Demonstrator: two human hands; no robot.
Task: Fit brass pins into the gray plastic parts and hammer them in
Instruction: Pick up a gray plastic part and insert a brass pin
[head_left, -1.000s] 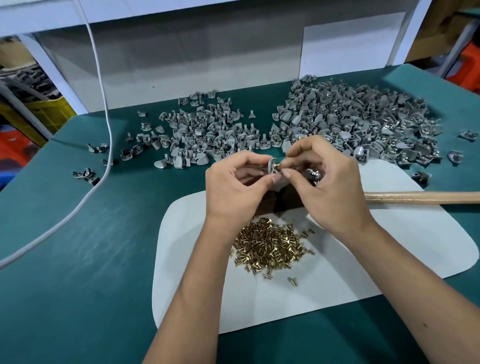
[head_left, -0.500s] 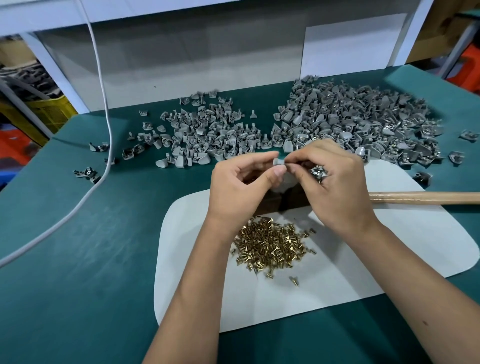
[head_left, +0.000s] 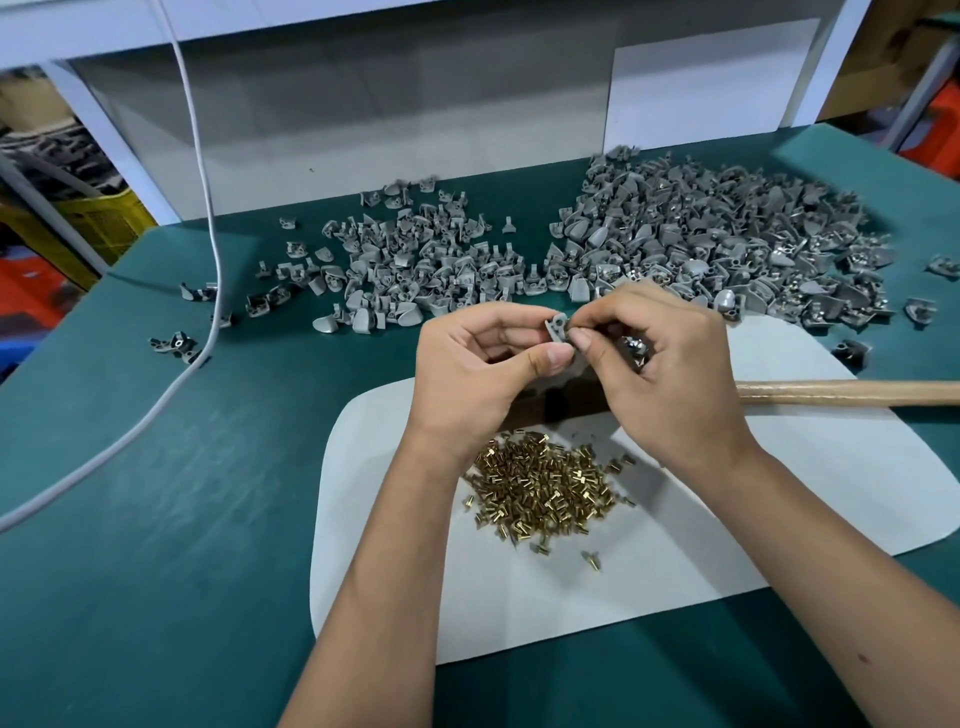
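Part (head_left: 558, 328): gray, pinched between both hands above the mat's far edge.
Left hand (head_left: 483, 369): thumb and fingers curled round the part from the left.
Right hand (head_left: 660, 364): thumb and forefinger pinch at the part's right edge; a pin may sit there, too small to tell.
Pins (head_left: 545, 486): brass heap on the white mat (head_left: 727, 545), just below the wrists.
Hammer handle (head_left: 852, 392): wooden, lying across the mat to the right.
Gray heaps: smaller (head_left: 410, 260) far left, larger (head_left: 727, 234) far right, on the green table (head_left: 156, 519).
Cable (head_left: 208, 208): white, trailing down the left.
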